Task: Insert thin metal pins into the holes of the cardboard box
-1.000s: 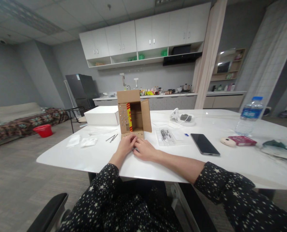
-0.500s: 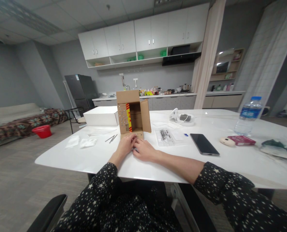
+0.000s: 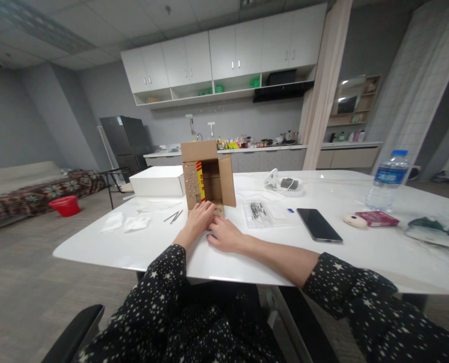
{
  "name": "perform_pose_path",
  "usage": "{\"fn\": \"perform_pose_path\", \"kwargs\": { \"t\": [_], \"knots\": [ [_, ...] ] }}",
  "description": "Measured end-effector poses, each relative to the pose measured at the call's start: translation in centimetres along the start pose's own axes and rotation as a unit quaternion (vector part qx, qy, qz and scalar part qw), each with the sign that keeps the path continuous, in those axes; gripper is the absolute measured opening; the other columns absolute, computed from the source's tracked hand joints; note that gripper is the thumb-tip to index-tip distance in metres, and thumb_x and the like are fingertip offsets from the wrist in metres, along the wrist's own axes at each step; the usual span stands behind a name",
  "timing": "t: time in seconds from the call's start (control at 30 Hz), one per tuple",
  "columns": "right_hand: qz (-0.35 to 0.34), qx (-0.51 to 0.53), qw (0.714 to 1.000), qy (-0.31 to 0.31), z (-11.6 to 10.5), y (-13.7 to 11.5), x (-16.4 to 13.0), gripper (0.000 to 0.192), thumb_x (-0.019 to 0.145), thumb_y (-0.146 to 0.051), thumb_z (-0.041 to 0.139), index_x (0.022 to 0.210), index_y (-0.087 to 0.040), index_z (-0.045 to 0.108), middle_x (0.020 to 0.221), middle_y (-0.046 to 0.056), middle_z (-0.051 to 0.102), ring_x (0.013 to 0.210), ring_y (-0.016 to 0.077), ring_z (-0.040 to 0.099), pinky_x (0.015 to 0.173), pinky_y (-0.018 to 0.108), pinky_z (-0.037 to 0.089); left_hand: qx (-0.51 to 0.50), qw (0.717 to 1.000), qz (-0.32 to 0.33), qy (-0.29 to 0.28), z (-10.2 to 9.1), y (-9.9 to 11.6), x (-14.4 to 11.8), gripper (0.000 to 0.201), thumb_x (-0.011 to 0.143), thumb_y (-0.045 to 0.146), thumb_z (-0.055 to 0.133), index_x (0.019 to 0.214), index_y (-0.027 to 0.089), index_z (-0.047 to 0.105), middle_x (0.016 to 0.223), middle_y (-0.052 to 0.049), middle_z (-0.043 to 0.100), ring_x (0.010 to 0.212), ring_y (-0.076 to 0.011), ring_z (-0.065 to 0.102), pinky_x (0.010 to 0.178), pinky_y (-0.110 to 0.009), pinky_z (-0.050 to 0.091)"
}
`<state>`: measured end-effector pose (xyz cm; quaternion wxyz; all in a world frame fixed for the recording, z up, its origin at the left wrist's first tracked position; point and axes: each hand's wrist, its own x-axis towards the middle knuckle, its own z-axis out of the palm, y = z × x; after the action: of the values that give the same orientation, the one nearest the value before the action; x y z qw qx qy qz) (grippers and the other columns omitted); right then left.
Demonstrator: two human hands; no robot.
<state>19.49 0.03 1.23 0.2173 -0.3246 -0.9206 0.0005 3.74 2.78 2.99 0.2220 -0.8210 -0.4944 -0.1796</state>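
An open cardboard box stands on the table with its opening towards me. Its left flap carries several small shiny bits and a red-and-yellow strip. At the lower front flap, my left hand lies over the cardboard with its fingers bent together and gripping there. Close against it on the right is my right hand, fingers curled and closed at the flap's near edge. Whatever lies between the fingertips is hidden. Left of my hands are thin metal rods. A clear plastic case with small dark metal parts lies to the right.
On the left are a white box and white packets. Rightwards lie a phone, a small white fan, a cream oval object, a dark red pack and a water bottle.
My left hand has shifted forward and up over the box's lower flap. My right hand stays almost in place, and the box has not visibly moved on the table.
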Motion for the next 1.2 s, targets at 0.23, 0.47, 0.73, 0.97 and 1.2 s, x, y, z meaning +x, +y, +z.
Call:
{"fn": "perform_pose_path", "kwargs": {
  "t": [0.23,0.47,0.73,0.97,1.2],
  "knots": [
    [-0.005,0.002,1.000,0.002,0.3,0.1,0.0,0.024,0.091,-0.030,0.052,0.102,-0.014,0.067,0.110,0.013,0.062,0.107,0.0252,0.052,0.090,0.039,0.043,-0.041,0.997,-0.057,0.037,1.5,-0.4,-0.8,0.019,0.090,0.028,0.058,0.107,0.022,0.059,0.110,-0.010,0.063,0.106,-0.0268,0.058,0.090,-0.040,0.040],
    [-0.009,0.005,1.000,0.009,0.3,0.1,0.0,0.022,0.090,-0.028,0.053,0.100,-0.014,0.067,0.110,0.012,0.061,0.109,0.0245,0.051,0.090,0.038,0.043,-0.042,0.994,-0.089,0.050,2.2,-0.5,-0.9,0.018,0.091,0.025,0.055,0.108,0.022,0.059,0.113,-0.010,0.063,0.107,-0.0263,0.058,0.090,-0.040,0.041],
    [-0.005,0.007,1.000,0.006,0.3,0.2,0.0,0.025,0.090,-0.030,0.052,0.102,-0.013,0.067,0.112,0.013,0.061,0.108,0.0254,0.052,0.088,0.038,0.044,-0.053,0.992,-0.102,0.051,1.7,0.0,-0.8,0.016,0.093,0.030,0.055,0.105,0.021,0.059,0.109,-0.010,0.066,0.106,-0.0272,0.058,0.089,-0.040,0.041],
    [-0.006,0.003,1.000,0.004,0.0,0.0,0.0,0.025,0.089,-0.029,0.053,0.104,-0.014,0.066,0.112,0.013,0.060,0.105,0.0249,0.053,0.088,0.038,0.045,-0.063,0.990,-0.109,0.068,1.9,0.0,-1.0,0.015,0.092,0.030,0.055,0.104,0.022,0.060,0.107,-0.009,0.068,0.105,-0.0263,0.058,0.090,-0.040,0.041],
    [0.000,-0.006,1.000,0.002,0.2,0.1,0.0,0.027,0.090,-0.031,0.053,0.106,-0.014,0.066,0.112,0.013,0.061,0.104,0.0249,0.054,0.088,0.038,0.044,-0.072,0.985,-0.131,0.090,2.1,-0.5,-1.4,0.015,0.091,0.029,0.054,0.103,0.022,0.061,0.105,-0.009,0.070,0.105,-0.0275,0.059,0.090,-0.041,0.043]
  ]
}}
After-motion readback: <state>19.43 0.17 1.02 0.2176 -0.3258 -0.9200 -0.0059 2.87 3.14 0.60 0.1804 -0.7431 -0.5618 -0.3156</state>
